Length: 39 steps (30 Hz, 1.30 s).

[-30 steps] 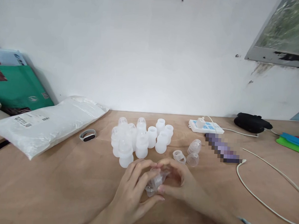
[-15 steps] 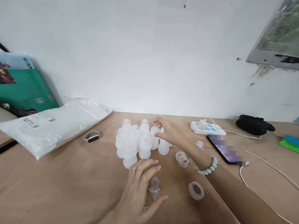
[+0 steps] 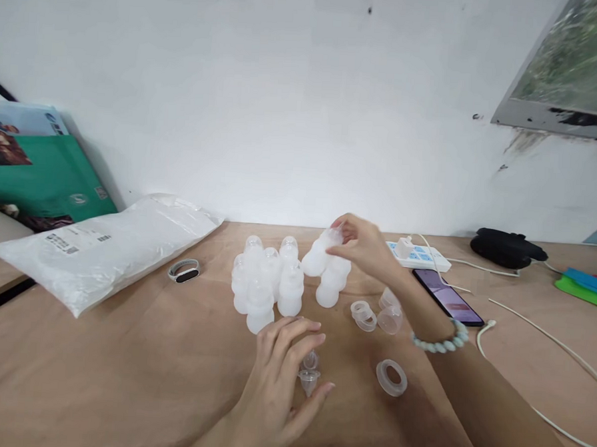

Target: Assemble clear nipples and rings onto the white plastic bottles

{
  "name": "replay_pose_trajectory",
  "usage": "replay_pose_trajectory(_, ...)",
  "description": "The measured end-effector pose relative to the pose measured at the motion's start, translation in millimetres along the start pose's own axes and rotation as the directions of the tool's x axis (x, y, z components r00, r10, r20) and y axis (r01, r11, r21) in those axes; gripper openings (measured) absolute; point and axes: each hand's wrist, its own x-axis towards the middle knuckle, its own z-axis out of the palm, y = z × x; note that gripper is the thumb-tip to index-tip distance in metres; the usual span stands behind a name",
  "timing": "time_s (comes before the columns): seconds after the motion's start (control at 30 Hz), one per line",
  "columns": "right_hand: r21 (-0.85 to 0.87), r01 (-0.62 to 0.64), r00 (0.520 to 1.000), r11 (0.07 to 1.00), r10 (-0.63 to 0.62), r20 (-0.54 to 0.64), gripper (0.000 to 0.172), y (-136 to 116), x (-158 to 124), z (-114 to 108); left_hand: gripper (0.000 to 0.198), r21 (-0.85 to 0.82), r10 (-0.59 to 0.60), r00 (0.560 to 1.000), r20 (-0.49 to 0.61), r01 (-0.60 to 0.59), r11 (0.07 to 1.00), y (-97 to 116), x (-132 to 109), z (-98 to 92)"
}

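Observation:
My right hand grips the top of a frosted white bottle, which is lifted and tilted up to the right. Two more frosted bottles stand just below it. Left of them is a group of several frosted bottles with clear domed caps. My left hand hovers near the front with fingers curved apart, holding nothing; beside its fingers lie small clear nipple-shaped pieces. Translucent rings and clear domed caps lie to the right, and a larger ring sits nearer me.
A white plastic package and a wristband lie on the left. Rightward are a power strip, a phone, white cables, a black pouch and green and blue items.
My right hand has moved right and slightly up, tilting and lifting the bottle. Clear caps formerly behind my right forearm are now more visible. My left hand has hardly moved.

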Motion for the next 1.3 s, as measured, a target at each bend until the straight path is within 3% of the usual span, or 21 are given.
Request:
replay_pose_trajectory(0.1,0.177,0.072,0.983,0.982,-0.040,-0.177,0.034,-16,-13,-33,0.045,0.010,-0.014,1.000,-0.006,0.014,1.000,2,1,-0.3)
replay_pose_trajectory(0.2,0.273,0.094,0.973,0.958,-0.030,-0.230,0.036,-35,-36,-53,0.054,-0.011,-0.062,0.996,-0.063,0.062,0.998,3,4,-1.3)
replay_pose_trajectory(0.33,0.451,0.019,0.992,0.892,0.040,-0.121,0.035,-44,-71,-42,0.071,-0.136,-0.190,0.976,-0.105,0.175,0.975,4,7,-4.0)
replay_pose_trajectory(0.47,0.611,-0.193,0.981,0.768,0.165,0.102,0.038,-31,-94,-12,0.056,-0.339,-0.341,0.940,0.012,0.324,0.883,4,4,-4.6)
replay_pose_trajectory(0.53,0.635,-0.269,0.963,0.724,0.201,0.178,0.045,-20,-102,-2,0.045,-0.465,-0.454,0.886,0.095,0.443,0.767,3,5,-3.9)
replay_pose_trajectory(0.63,0.641,-0.286,0.958,0.712,0.206,0.199,0.056,-6,-111,2,0.048,-0.634,-0.580,0.765,0.281,0.601,0.486,2,13,-2.5)
replay_pose_trajectory(0.73,0.584,-0.252,0.967,0.772,0.176,0.185,0.045,1,-117,2,0.058,-0.687,-0.634,0.614,0.470,0.705,0.174,1,24,-2.2)
replay_pose_trajectory(0.8,0.549,-0.219,0.975,0.806,0.153,0.164,0.040,2,-120,4,0.059,-0.675,-0.639,0.526,0.561,0.737,0.014,0,28,-3.0)
replay_pose_trajectory(0.9,0.521,-0.170,0.985,0.836,0.128,0.115,0.038,1,-124,7,0.059,-0.637,-0.600,0.457,0.657,0.761,-0.119,-2,30,-5.1)
replay_pose_trajectory(0.97,0.496,-0.164,0.986,0.853,0.131,0.101,0.038,1,-126,8,0.058,-0.618,-0.599,0.436,0.672,0.775,-0.129,-4,30,-6.6)
replay_pose_trajectory(1.03,0.444,-0.191,0.982,0.876,0.165,0.095,0.038,3,-127,9,0.057,-0.623,-0.630,0.457,0.628,0.780,-0.054,-5,30,-8.7)
replay_pose_trajectory(1.07,0.413,-0.209,0.978,0.886,0.189,0.091,0.038,4,-127,9,0.056,-0.632,-0.640,0.495,0.587,0.774,0.019,-5,30,-10.2)
replay_pose_trajectory(1.17,0.380,-0.274,0.962,0.883,0.245,0.123,0.035,12,-127,10,0.042,-0.631,-0.587,0.694,0.417,0.686,0.363,-4,30,-17.1)
replay_pose_trajectory(1.23,0.420,-0.317,0.948,0.851,0.268,0.173,0.035,19,-127,14,0.035,-0.539,-0.460,0.829,0.318,0.557,0.632,-2,29,-21.9)
replay_pose_trajectory(1.3,0.441,-0.351,0.935,0.826,0.283,0.214,0.045,25,-129,18,0.037,-0.418,-0.281,0.920,0.274,0.377,0.827,-1,27,-24.7)
